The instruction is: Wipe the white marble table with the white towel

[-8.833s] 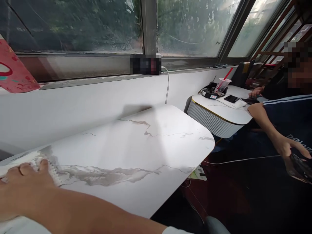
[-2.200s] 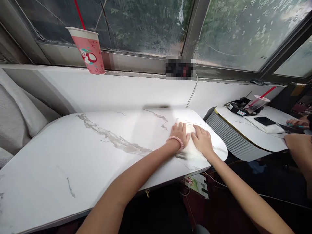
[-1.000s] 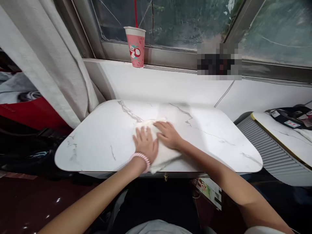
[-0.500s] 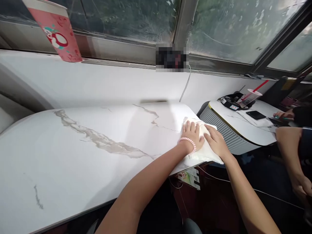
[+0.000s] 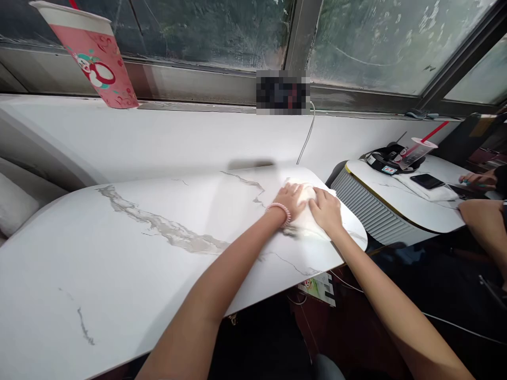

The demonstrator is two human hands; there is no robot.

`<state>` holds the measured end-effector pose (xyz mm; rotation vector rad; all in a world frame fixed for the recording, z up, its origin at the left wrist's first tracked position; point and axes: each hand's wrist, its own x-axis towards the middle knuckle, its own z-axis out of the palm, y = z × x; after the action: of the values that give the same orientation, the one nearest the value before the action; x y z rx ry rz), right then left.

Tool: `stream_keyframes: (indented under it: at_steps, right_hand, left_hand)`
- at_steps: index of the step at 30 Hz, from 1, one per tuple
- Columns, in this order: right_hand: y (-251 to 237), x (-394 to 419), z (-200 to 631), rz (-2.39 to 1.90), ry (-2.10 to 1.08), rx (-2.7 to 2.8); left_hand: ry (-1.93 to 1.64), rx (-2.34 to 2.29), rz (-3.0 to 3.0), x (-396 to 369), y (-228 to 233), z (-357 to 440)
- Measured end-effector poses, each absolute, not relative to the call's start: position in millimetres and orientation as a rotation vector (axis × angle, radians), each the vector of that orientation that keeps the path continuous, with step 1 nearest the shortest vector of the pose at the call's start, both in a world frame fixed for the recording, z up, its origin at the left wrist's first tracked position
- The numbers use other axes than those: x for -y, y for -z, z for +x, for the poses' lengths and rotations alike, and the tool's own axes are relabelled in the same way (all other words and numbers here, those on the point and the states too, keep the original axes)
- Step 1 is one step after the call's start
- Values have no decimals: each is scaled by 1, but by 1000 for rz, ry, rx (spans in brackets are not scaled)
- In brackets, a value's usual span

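A folded white cloth (image 5: 311,219) lies on the right end of a white marble-patterned table (image 5: 158,295). My left hand (image 5: 291,198), with a pink coiled band at the wrist, presses flat on the cloth's left part. Beside it, my right hand (image 5: 327,208) rests flat on the cloth's right side, fingers stretched forward. Both hands are open, palms down, and the cloth is partly hidden under them. Motion blurs the cloth's lower edge.
A pink paper cup (image 5: 99,63) stands on the window ledge at upper left. A cable (image 5: 307,134) runs down the wall. On the neighbouring table (image 5: 380,195) are a phone (image 5: 428,181), headgear and a plastic cup (image 5: 418,153). Another person's hand (image 5: 477,180) is at far right.
Both my hands and the cloth have slid left and away from me, uncovering the table's rounded right end. The view has shifted slightly.
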<state>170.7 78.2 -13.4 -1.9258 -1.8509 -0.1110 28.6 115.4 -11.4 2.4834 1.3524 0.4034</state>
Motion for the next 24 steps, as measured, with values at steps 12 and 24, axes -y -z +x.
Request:
stream_keyframes:
  at_steps: [12, 24]
  right_hand:
    - [5, -42, -130, -1326, -261, 2335]
    - [2, 43, -315, -788, -398, 2570]
  left_hand:
    - [-520, -2051, 2195, -11, 38, -295]
    - [-491, -2561, 1993, 142, 47, -495]
